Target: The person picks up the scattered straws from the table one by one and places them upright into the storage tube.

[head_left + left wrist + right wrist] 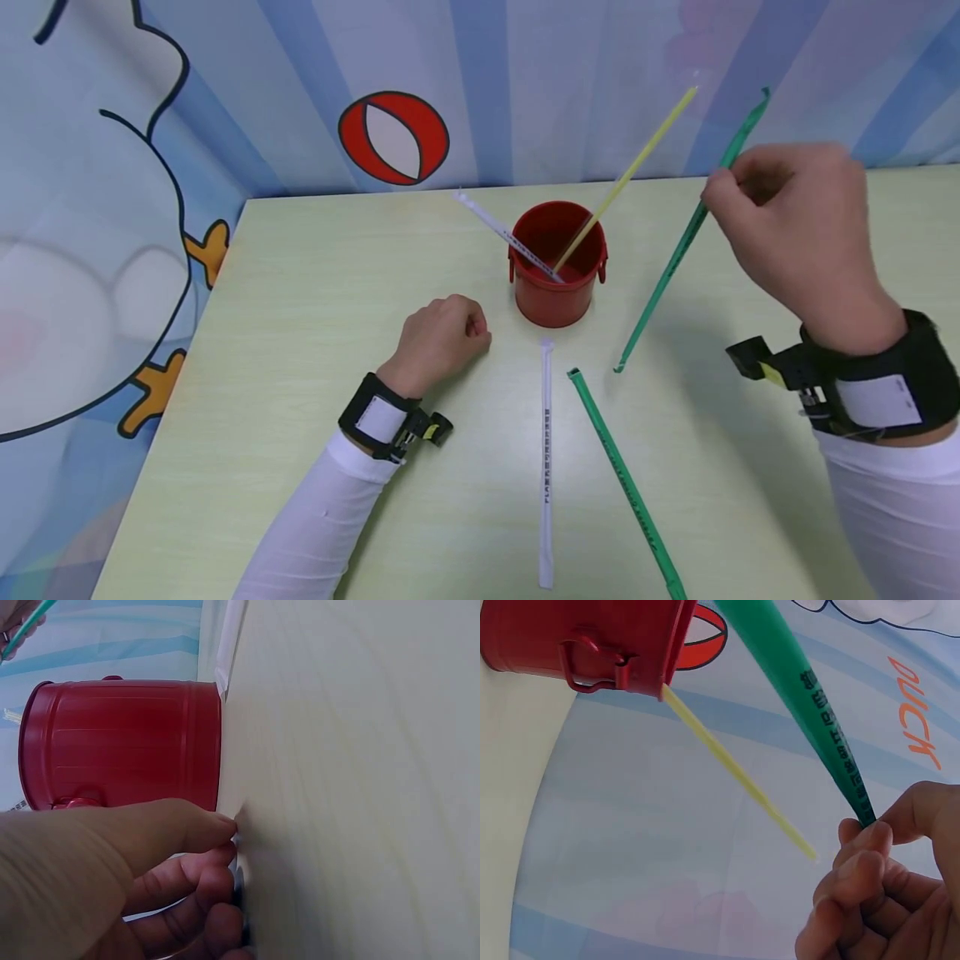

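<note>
My right hand (802,225) pinches a green wrapped straw (670,268) with printed lettering between thumb and fingers. The straw slants down to the left above the table, right of a small red bucket (552,304). In the right wrist view, its dark lettering shows close to the fingertips (876,834). Inside the bucket lean a yellow straw (637,160) and a white wrapped straw (491,222), both sticking out over the rim. My left hand (442,337) rests on the table left of the bucket, fingers loosely curled around nothing.
In front of the bucket lie a white wrapped straw (547,467) and another green wrapped straw (626,483) on the pale wooden table (315,292). A printed cloth backdrop with a red-and-white ball (394,137) stands behind the table and along its left side.
</note>
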A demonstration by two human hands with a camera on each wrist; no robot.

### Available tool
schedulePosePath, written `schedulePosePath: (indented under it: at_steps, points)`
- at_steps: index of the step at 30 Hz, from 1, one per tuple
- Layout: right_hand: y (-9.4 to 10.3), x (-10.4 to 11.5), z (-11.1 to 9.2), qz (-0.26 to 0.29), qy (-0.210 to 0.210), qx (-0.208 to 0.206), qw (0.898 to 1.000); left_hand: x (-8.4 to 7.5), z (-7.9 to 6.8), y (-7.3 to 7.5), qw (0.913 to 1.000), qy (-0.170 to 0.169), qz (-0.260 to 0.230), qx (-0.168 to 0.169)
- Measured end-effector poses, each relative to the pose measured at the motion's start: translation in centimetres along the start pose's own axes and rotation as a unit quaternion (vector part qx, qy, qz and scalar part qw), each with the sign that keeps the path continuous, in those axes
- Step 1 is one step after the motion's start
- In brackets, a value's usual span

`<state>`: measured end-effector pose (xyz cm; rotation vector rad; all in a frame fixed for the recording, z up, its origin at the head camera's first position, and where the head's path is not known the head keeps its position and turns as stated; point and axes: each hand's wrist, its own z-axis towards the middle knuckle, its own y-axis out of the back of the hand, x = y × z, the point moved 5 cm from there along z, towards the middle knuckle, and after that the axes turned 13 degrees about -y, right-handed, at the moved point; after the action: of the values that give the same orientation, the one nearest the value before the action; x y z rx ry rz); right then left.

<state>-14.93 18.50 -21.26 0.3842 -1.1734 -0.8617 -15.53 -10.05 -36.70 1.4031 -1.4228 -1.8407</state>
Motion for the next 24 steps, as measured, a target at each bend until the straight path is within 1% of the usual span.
schedulePosePath:
  at_steps: [8,13,20,24]
  points:
    - [0.8,1.6,0.7,0.026,0.042,-0.048,0.998,0.0,0.0,0.0,1.0,-0.001,0.002,-0.001]
    - [1.2,2.2,1.1,0.034,0.052,-0.067,0.996,-0.1,0.1,-0.1,1.0,-0.004,0.003,0.0]
    - [1.7,3.4,1.4,0.043,0.118,-0.115,0.985,-0.1,0.1,-0.1,1.0,-0.003,0.002,-0.002]
    - [1.8,3.8,1.6,0.055,0.12,-0.138,0.982,-0.1,0.0,0.0,1.0,0.001,0.002,0.0]
